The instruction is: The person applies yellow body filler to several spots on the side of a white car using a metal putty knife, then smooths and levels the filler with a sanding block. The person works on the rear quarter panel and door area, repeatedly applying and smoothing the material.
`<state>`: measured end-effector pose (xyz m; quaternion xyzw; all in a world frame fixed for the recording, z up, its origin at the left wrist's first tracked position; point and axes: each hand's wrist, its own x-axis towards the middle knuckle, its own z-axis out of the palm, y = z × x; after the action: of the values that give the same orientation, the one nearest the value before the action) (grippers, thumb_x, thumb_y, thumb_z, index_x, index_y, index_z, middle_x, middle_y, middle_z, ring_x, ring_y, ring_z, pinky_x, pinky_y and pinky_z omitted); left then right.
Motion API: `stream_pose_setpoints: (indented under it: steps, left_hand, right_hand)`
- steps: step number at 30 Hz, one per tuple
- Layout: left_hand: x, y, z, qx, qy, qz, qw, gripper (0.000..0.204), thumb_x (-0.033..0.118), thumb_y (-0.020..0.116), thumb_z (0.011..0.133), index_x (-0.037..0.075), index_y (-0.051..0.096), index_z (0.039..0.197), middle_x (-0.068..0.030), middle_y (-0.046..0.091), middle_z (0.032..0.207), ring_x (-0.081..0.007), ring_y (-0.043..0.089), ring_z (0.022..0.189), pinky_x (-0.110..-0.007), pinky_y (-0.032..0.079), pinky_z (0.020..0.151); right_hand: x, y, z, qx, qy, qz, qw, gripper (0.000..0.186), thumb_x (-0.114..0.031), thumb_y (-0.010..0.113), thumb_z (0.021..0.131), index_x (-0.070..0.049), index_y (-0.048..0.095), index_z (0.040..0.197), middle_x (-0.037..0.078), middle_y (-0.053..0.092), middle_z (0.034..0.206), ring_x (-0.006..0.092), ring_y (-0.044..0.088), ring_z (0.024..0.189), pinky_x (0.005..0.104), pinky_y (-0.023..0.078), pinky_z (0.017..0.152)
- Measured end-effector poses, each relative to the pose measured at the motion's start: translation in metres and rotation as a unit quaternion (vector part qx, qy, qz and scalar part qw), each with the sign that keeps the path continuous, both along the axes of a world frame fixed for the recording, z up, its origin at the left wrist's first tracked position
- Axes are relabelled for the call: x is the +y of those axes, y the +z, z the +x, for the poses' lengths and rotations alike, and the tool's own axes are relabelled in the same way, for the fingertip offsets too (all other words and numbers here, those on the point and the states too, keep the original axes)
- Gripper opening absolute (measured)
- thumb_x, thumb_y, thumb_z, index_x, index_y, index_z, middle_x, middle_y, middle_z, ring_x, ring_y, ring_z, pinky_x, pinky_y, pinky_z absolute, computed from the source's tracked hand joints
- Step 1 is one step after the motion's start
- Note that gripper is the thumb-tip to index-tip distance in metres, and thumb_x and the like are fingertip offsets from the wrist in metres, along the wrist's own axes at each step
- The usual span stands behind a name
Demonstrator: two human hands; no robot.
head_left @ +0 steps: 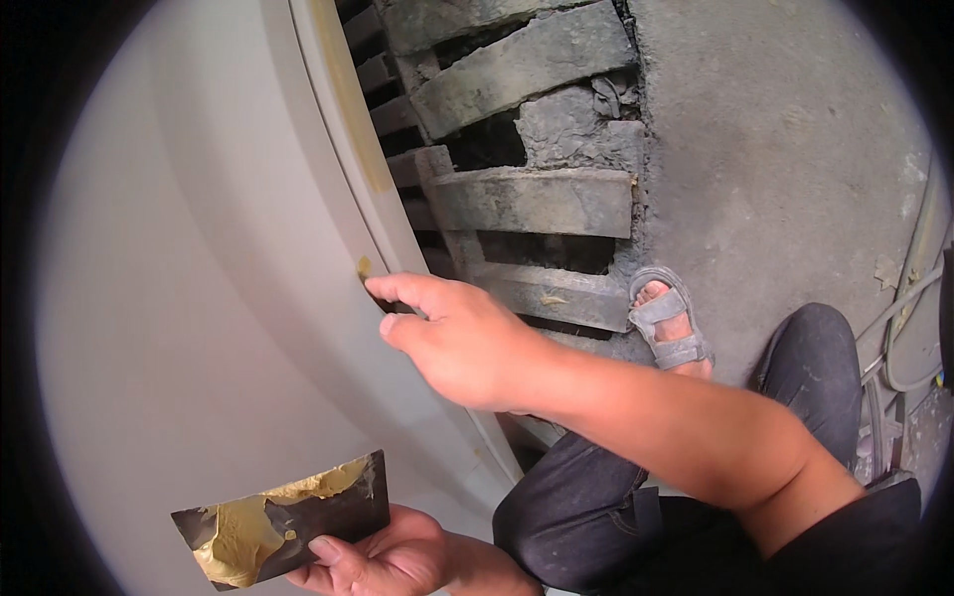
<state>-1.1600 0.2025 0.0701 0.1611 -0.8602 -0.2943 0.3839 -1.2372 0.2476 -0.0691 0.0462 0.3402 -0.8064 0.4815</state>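
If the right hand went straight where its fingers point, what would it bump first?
The right hand would likely meet the pale panel first, beside the yellow smear; its fingertips may be touching the panel, but depth is unclear.

Couldn't see all of the left hand [399, 556] behind the plate [333, 519]. Couldn't make out the dark bit [397, 307] under the right hand [462, 346]. Lost part of the panel [209, 258] past the view's edge.

Head-worn fisheye; near, steep downward view
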Motion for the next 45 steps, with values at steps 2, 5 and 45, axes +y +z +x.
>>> stream_pose_setpoints:
  steps: [2, 5, 45]
  left_hand:
    - [0.0, 0.0, 0.0, 0.002, -0.003, 0.004, 1.0, 0.044, 0.008, 0.052, 0.098, -0.008, 0.043, 0.137, -0.0197, 0.051, 0.136, -0.0297, 0.053, 0.122, -0.046, 0.043, 0.107]
    - [0.001, 0.001, 0.001, -0.008, -0.013, 0.016, 1.0, 0.044, 0.009, 0.052, 0.097, -0.007, 0.043, 0.138, -0.019, 0.051, 0.135, -0.029, 0.053, 0.121, -0.045, 0.043, 0.106]
    - [0.011, 0.024, 0.069, -0.163, -0.034, 0.497, 0.852, 0.055, 0.006, 0.062, 0.085, -0.007, 0.043, 0.136, -0.0327, 0.056, 0.13, -0.0352, 0.057, 0.123, -0.04, 0.047, 0.104]
  right_hand:
    - [0.006, -0.006, 0.003, -0.008, 0.015, -0.035, 0.999, 0.049, -0.021, 0.052, 0.097, 0.003, 0.05, 0.14, 0.019, 0.058, 0.137, 0.0268, 0.054, 0.128, 0.0347, 0.041, 0.106]
    - [0.017, -0.016, 0.004, -0.093, 0.029, -0.068, 0.993, 0.049, -0.021, 0.052, 0.098, -0.001, 0.049, 0.142, 0.014, 0.058, 0.135, 0.0225, 0.054, 0.125, 0.0327, 0.041, 0.104]
    - [0.074, 0.019, 0.024, -0.11, -0.13, -0.383, 0.908, 0.06, -0.028, 0.056, 0.098, 0.003, 0.036, 0.146, 0.019, 0.052, 0.138, 0.0258, 0.055, 0.123, 0.0411, 0.042, 0.107]
